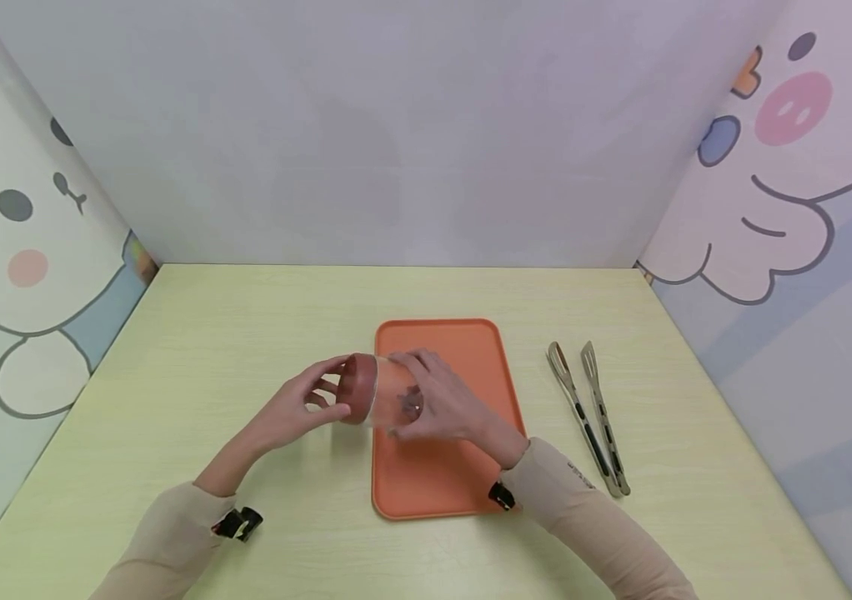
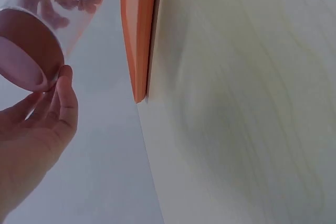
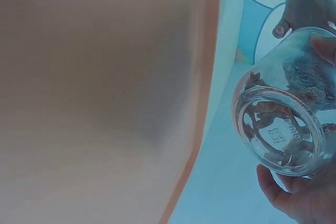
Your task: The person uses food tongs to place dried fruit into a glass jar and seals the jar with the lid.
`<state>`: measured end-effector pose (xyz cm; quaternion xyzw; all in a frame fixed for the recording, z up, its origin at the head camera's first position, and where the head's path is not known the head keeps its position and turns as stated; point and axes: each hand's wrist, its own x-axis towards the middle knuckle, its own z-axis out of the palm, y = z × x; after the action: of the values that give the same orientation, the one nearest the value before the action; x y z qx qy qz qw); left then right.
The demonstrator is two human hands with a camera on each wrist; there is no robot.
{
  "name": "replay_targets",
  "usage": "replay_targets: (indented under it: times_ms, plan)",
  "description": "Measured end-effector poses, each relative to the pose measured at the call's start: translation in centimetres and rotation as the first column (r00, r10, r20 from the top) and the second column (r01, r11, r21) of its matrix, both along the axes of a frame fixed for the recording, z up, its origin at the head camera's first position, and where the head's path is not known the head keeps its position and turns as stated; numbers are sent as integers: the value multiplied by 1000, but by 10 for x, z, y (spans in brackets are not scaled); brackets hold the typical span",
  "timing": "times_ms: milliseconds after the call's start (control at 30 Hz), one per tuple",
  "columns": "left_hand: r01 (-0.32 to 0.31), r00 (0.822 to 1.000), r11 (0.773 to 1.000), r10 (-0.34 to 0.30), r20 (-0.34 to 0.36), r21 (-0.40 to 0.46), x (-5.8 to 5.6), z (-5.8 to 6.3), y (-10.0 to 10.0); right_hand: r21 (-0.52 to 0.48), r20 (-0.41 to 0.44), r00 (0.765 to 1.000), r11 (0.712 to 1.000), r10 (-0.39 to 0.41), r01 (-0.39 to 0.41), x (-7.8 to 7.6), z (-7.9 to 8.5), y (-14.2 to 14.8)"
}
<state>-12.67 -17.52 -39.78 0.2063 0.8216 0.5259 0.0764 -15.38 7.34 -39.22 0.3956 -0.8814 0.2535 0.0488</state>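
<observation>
A clear jar [image 1: 388, 398] with a reddish-brown lid [image 1: 357, 388] is held on its side above the tray's left part. My left hand [image 1: 297, 412] grips the lid, thumb below and fingers on the far side. Around the clear body, near the base, curls my right hand [image 1: 437, 400]. Several dark brown pieces [image 1: 411, 403] lie inside toward the base; the jar's embossed bottom [image 3: 278, 132] shows in the right wrist view. In the left wrist view the lid [image 2: 29, 45] sits on the jar's end, with fingertips at its edge.
Below the hands lies an orange rectangular tray [image 1: 441, 483] on the pale wooden table [image 1: 268, 308]. Metal tongs [image 1: 579, 408], one arm slotted, rest to the tray's right. A plain back wall [image 1: 396, 133] and cartoon-printed side walls [image 1: 794, 167] stand around the table.
</observation>
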Motion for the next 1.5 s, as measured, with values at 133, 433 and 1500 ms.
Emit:
replay_targets:
  times_ms: [133,433,1500]
  plan:
    - [18,1000,999,-19,13,44,-2,-3,-6,-62,47,999,998,-2,5,0,1,2]
    - [54,997,996,-59,57,72,-2,-13,-16,-157,133,991,988,31,-10,-1,2,4]
    - [114,992,905,-129,10,409,0,-9,-6,-328,319,933,943,166,-55,3,6,0]
